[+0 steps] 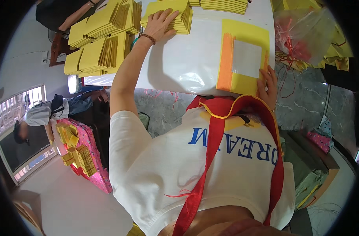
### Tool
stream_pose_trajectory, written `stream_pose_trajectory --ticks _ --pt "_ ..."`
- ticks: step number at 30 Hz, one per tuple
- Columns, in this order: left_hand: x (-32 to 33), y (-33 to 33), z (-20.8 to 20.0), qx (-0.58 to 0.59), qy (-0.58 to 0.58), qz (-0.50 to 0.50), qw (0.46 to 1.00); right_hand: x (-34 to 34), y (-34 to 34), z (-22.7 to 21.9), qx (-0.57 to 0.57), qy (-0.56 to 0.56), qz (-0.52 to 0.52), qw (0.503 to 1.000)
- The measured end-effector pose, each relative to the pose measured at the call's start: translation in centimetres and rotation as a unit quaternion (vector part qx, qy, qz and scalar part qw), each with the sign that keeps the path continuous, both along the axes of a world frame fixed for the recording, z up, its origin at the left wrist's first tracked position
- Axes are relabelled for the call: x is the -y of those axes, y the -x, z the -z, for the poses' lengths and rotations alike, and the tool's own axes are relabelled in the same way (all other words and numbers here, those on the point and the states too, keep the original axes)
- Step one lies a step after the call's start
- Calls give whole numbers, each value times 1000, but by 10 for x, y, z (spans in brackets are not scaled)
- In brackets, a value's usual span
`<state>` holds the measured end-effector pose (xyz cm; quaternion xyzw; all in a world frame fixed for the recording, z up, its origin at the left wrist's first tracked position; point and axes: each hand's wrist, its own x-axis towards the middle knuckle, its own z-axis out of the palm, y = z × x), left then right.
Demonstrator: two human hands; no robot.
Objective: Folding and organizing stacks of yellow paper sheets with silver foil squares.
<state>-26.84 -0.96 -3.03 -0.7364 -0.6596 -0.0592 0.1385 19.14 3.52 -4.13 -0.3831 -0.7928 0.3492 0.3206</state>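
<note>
My left hand [160,26] lies with its fingers spread over a stack of folded yellow paper [183,17] at the table's far side. A beaded bracelet is on that wrist. Close to me, on the white-covered table [171,67], lies a flat yellow sheet [244,29] with an orange band down its left side and a silvery-white square on it. My right hand [269,84] rests at the right edge of this sheet, fingers apart and slightly bent. Part of its palm and thumb is hidden.
More yellow stacks [100,51] crowd the table's left end. A clear plastic bag with red strings [301,35] lies at the right, near more yellow paper. Another person [65,108] is at the left by a pink-covered table [94,157] with yellow bundles. Wrapped boxes [305,173] stand at right.
</note>
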Motion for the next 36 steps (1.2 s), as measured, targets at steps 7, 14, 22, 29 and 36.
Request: stream_pose_trajectory --ticks 7,14,22,29,36 --pt "-2 -22 2 -41 -46 -20 998 0 0 2 -16 22 0 1000" --pt "0 -10 16 15 -6 -5 1000 0 -2 3 -11 7 2 1000" --pt "-4 -13 -1 32 -11 -21 999 -7 -4 1 -33 26 -10 999" --pt "-3 -71 -29 123 -105 32 986 -17 -10 -4 -48 35 -5 998" --pt "38 -211 -41 239 22 325 915 -25 -9 -7 47 -150 -92 983"
